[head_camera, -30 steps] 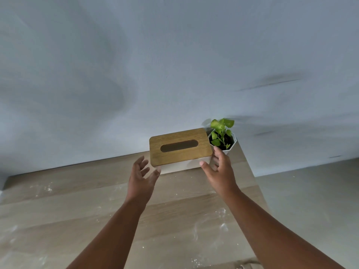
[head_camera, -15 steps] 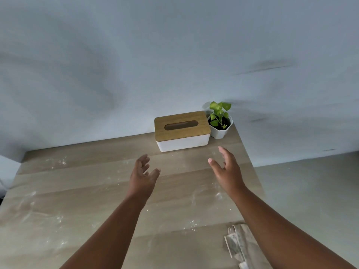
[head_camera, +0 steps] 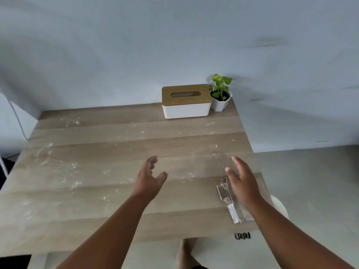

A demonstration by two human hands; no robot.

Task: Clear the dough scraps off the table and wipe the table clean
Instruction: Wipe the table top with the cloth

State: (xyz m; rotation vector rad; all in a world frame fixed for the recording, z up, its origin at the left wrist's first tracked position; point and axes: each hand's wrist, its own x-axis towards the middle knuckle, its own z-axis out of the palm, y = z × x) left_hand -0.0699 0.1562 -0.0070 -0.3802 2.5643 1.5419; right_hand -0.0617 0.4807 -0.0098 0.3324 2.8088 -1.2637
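- Cloth directly under and just left of right hand; lies at the worktop's right side, near the front edge, well nearer than the box.
- Cloth's long axis runs front to back, slightly slanted, roughly in line with the right forearm; right hand much the nearer, left hand well apart from it, toward the worktop's middle.
- Right fingers straight and loosely spread, holding nothing; cannot tell whether palm touches the cloth or hovers over it.
- Left fingers relaxed, slightly curled, thumb apart, holding nothing, above the worktop.
- Cloth: pale grey-white, thin, folded or crumpled into a narrow strip, edges blurred; probably limp, likely to sag when lifted.
- Scraps: white floury specks and smears scattered left and forward of the cloth, thickest toward the worktop's left side and in front of the box; no large lumps visible.
- Worktop: smooth, light wood-grain planks, matt sheen.
- Box: white body, wooden lid with oval slot, at the back edge; plant in a white faceted pot touching or just beside its right end.
- Likely next: dropping right fingers onto the cloth and closing on it.
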